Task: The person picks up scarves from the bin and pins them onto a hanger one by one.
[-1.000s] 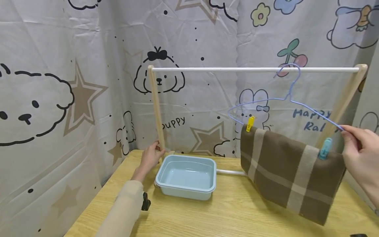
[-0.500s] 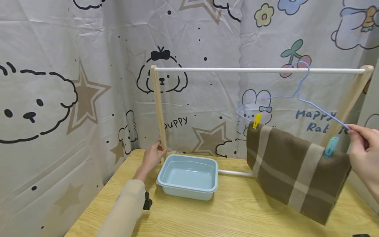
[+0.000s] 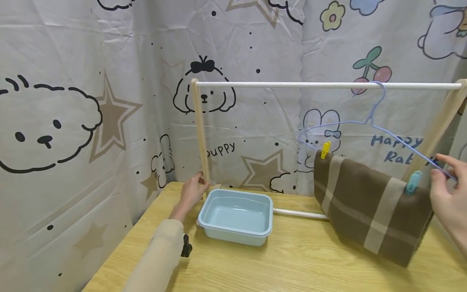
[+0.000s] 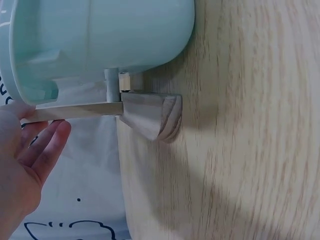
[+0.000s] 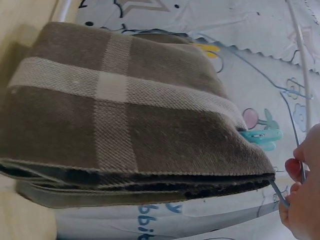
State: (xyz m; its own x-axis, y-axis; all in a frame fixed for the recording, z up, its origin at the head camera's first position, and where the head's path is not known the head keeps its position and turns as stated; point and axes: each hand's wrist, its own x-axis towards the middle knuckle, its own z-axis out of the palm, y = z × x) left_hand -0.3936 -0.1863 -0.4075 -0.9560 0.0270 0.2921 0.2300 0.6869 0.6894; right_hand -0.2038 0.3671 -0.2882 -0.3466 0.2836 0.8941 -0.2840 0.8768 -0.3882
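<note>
In the head view, a blue wire clothes hanger [image 3: 392, 136] has its hook over the white rod [image 3: 277, 84] of a wooden-ended rack. Folded over it is a brown plaid cloth [image 3: 365, 194], held by a yellow clothespin [image 3: 326, 150] and a teal clothespin [image 3: 413, 182]. My right hand [image 3: 452, 194] holds the hanger's right end loosely between thumb and fingers; the right wrist view shows the wire [image 5: 279, 192] running into that hand. At the left, my left hand [image 4: 22, 155] grips the rack's wooden post [image 4: 85, 110], thumb on one side and fingers on the other.
A light blue plastic basin [image 3: 237, 239] stands beside the left post, over the rack's lower bar [image 3: 300, 213]. The wooden table [image 3: 284, 267] reaches back to a printed curtain [image 3: 255, 44]. Near the table's left edge sits the post's foot [image 4: 150, 115].
The hanger and cloth shift slightly right along the rod, and the hook settles lower on it. My right index finger straightens and its grip loosens. My left hand stays on the post.
</note>
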